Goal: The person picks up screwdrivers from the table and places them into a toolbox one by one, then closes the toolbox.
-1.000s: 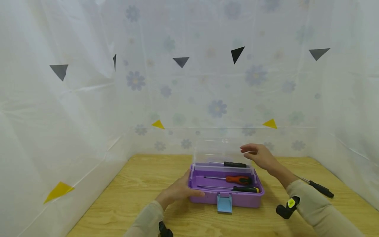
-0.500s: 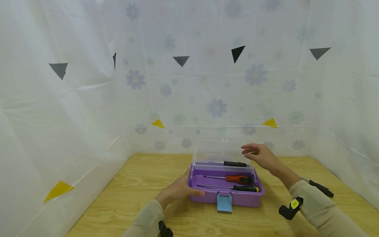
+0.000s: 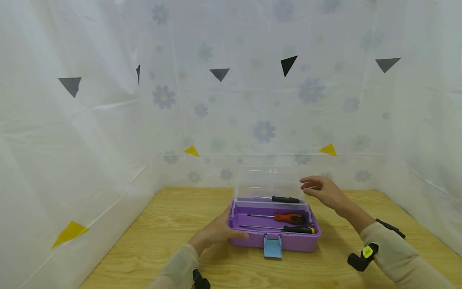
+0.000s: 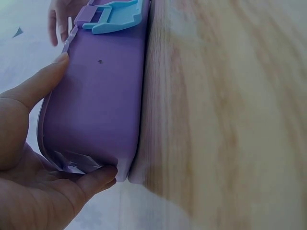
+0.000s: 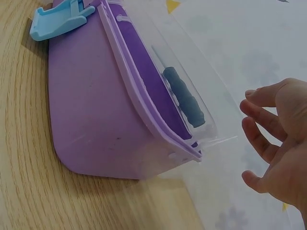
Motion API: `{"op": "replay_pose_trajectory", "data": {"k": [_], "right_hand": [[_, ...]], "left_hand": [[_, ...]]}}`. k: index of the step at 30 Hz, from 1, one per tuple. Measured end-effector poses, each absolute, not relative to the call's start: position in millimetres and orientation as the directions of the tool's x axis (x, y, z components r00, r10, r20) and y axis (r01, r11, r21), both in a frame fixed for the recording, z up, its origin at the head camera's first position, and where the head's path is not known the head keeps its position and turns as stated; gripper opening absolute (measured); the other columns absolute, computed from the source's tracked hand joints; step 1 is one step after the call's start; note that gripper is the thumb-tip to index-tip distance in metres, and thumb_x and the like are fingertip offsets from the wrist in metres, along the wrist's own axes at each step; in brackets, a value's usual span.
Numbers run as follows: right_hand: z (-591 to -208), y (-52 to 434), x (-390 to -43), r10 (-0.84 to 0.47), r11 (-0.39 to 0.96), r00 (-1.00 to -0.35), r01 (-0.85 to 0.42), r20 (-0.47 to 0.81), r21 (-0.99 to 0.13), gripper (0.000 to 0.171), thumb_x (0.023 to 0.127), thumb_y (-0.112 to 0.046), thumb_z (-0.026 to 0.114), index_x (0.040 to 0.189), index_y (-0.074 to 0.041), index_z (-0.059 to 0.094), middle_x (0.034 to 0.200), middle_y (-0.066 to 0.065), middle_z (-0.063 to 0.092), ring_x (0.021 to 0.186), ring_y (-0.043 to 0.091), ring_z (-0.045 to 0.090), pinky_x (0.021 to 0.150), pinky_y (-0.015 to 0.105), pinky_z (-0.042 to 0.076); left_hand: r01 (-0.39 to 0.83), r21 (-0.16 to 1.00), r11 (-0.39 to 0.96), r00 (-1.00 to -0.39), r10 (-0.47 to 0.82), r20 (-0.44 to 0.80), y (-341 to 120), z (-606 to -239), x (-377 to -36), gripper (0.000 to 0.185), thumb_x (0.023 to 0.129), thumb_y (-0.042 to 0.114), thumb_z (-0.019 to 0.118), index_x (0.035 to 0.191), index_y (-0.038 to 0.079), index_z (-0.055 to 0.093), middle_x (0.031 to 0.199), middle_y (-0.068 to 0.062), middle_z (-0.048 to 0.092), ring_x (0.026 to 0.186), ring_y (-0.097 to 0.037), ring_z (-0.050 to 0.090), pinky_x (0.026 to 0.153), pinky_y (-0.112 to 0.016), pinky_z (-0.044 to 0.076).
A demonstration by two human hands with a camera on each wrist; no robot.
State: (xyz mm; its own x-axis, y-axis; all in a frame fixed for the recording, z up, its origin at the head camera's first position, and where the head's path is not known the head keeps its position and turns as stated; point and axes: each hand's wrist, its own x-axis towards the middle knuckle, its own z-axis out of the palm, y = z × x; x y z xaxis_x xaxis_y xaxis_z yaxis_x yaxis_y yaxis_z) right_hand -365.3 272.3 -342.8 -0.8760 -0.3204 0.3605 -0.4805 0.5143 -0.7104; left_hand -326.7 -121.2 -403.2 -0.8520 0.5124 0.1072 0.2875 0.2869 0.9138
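Purple box (image 3: 274, 237), plastic, stood near the middle of the wooden table (image 3: 173, 224), its clear lid (image 3: 268, 182) raised upright at the far side and a light blue latch (image 3: 272, 246) hanging down at the near wall. Inside lay three screwdrivers side by side, shafts pointing left: one with a black handle (image 3: 285, 199) at the far edge just below the lid, one with an orange handle (image 3: 288, 218) in the middle, one with a black and yellow handle (image 3: 298, 230) nearest the front. Left hand (image 3: 218, 232) grasped the box's left near corner, thumb along the near wall and fingers (image 4: 93, 178) curled round the end, as the left wrist view confirmed. Right hand (image 3: 323, 191) hovered released just beside the lid's right edge, fingers (image 5: 266, 122) spread and relaxed, holding nothing; the right wrist view showed a gap between fingertips and lid. A further black tool handle (image 3: 390, 228) lay on the table to the right, partly hidden behind the right sleeve (image 3: 400, 257). Both forearms wore beige sleeves with small black devices at the wrists. White translucent sheeting (image 3: 108, 120) printed with pale flowers enclosed the table on three sides, bearing black triangles (image 3: 288, 64) high up and yellow triangles (image 3: 328, 150) lower down.
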Motion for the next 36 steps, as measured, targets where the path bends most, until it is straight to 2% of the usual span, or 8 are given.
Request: {"op": "replay_pose_trajectory", "data": {"k": [15, 26, 36], "right_hand": [[-344, 288, -361, -0.319, 0.503, -0.882, -0.468, 0.347, -0.727, 0.046, 0.106, -0.019, 0.063, 0.146, 0.001, 0.053, 0.129, 0.022, 0.065, 0.118, 0.042, 0.061, 0.096, 0.061, 0.050], [-346, 301, -359, -0.304, 0.527, -0.889, -0.456, 0.342, -0.717, 0.050, 0.106, -0.025, 0.062, 0.149, -0.002, 0.051, 0.127, 0.020, 0.066, 0.118, 0.043, 0.061, 0.097, 0.063, 0.049], [-349, 310, -356, -0.312, 0.530, -0.884, -0.466, 0.349, -0.708, 0.052, 0.106, -0.024, 0.062, 0.152, -0.001, 0.047, 0.129, 0.021, 0.065, 0.119, 0.043, 0.061, 0.097, 0.065, 0.048]], "left_hand": [[0.282, 0.923, 0.264, -0.847, 0.521, 0.109, -120, -405, -328, 0.119, 0.083, 0.026, 0.089, 0.166, 0.011, 0.004, 0.156, -0.016, 0.043, 0.143, -0.041, 0.039, 0.119, -0.060, 0.023], [0.279, 0.923, 0.265, -0.848, 0.519, 0.108, -119, -401, -327, 0.118, 0.083, 0.025, 0.088, 0.166, 0.010, 0.005, 0.153, -0.012, 0.047, 0.141, -0.040, 0.042, 0.119, -0.059, 0.024], [0.293, 0.922, 0.254, -0.842, 0.525, 0.123, -119, -402, -326, 0.119, 0.082, 0.022, 0.089, 0.167, 0.012, 0.005, 0.156, -0.021, 0.042, 0.142, -0.042, 0.041, 0.119, -0.061, 0.023]]}}
